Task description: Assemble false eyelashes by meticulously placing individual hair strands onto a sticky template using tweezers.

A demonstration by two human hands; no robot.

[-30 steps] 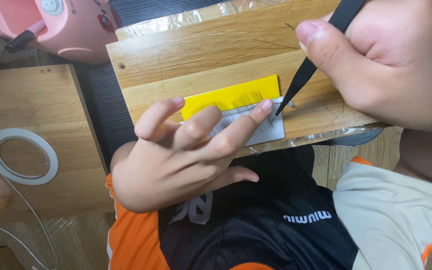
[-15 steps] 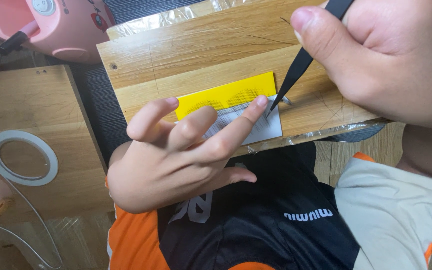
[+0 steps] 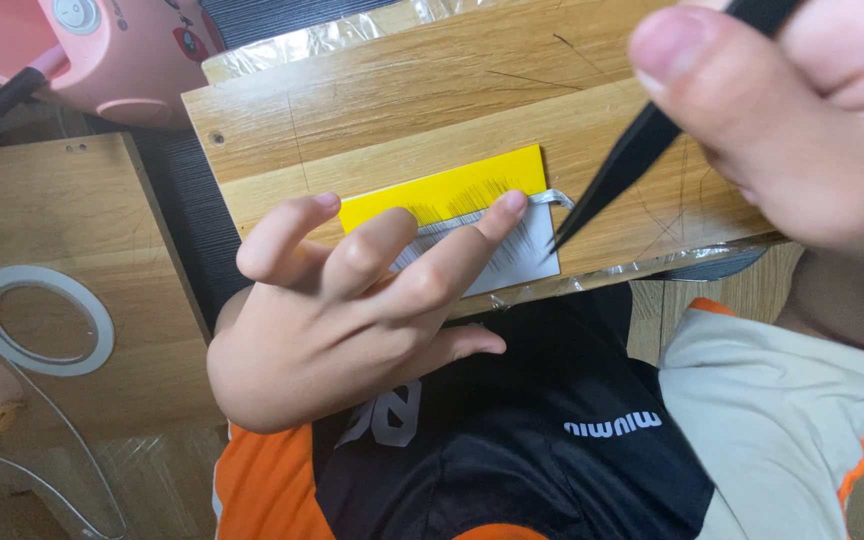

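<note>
A yellow card (image 3: 442,195) with fine dark strands along its lower edge lies on a wooden board (image 3: 432,90), next to a grey-white strip (image 3: 517,255) that also bears fine strands. My left hand (image 3: 352,310) rests over them, its index fingertip pressing where the card and strip meet. My right hand (image 3: 802,120), large and close to the camera, grips black tweezers (image 3: 617,175) whose tip touches the strip's right edge near a bit of clear tape.
A pink device (image 3: 102,50) stands at the top left. A wooden side table (image 3: 12,210) carries a white tape ring (image 3: 44,320) and thin white wires. Shiny film (image 3: 322,35) edges the board. My black, orange and white clothing fills the bottom.
My right hand has come nearer the camera, still holding the tweezers. The tip stays at the strip's right edge. My left hand keeps its place on the card.
</note>
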